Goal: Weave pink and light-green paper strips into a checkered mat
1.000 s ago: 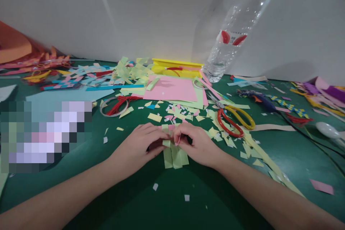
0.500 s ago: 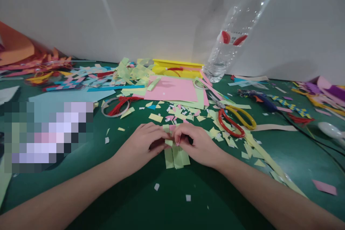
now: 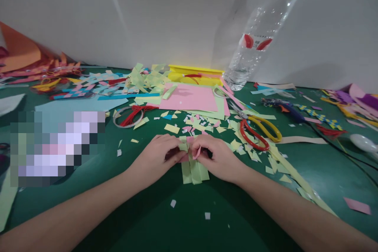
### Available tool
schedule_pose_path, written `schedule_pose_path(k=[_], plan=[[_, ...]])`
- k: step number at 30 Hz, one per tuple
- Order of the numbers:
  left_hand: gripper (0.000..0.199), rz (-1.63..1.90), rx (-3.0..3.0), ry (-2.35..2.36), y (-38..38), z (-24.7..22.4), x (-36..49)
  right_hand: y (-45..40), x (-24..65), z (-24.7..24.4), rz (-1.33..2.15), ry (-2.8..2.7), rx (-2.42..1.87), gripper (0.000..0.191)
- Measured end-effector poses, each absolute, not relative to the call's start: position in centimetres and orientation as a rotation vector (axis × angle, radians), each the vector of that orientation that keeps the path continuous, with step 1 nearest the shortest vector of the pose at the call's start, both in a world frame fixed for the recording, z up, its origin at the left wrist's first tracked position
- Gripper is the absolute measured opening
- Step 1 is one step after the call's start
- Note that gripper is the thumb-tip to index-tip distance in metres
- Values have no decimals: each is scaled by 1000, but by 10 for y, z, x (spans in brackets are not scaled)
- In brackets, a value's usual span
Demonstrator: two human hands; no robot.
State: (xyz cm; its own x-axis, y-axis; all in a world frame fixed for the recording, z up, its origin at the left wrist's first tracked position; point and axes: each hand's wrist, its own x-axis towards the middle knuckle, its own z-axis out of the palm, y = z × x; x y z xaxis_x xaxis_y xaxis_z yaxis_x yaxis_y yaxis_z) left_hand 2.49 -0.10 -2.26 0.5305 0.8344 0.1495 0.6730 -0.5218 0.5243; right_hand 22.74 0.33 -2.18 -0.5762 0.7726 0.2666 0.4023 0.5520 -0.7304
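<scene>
Green paper strips [image 3: 195, 171] lie side by side on the dark green table, crossed by pink paper between my hands. My left hand [image 3: 161, 153] has its thumb and fingers closed on the green strips at their left side. On the right, my right hand [image 3: 214, 155] pinches a small pink strip [image 3: 197, 152] that stands up between thumb and forefinger. My fingers partly hide where the strips cross.
Paper scraps [image 3: 195, 123] lie beyond my hands. Scissors [image 3: 256, 132] with red and yellow handles rest at the right, before a leaning plastic bottle [image 3: 251, 43]. A tape roll [image 3: 128, 117] with red cords and pink sheets [image 3: 189, 98] lie farther back.
The pink strip in my right hand stands up more visibly, and more pink paper shows beneath my left fingers. The view has shifted slightly.
</scene>
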Motion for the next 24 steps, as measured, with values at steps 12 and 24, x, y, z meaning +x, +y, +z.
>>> schedule_pose_path(k=[12,24], plan=[[14,589,2139,1390,1,-12,25,2,225,-21,901,-2212,-995,17],[30,676,2045,1278,2,-9,18,3,225,-18,825,-2284,-932,10]])
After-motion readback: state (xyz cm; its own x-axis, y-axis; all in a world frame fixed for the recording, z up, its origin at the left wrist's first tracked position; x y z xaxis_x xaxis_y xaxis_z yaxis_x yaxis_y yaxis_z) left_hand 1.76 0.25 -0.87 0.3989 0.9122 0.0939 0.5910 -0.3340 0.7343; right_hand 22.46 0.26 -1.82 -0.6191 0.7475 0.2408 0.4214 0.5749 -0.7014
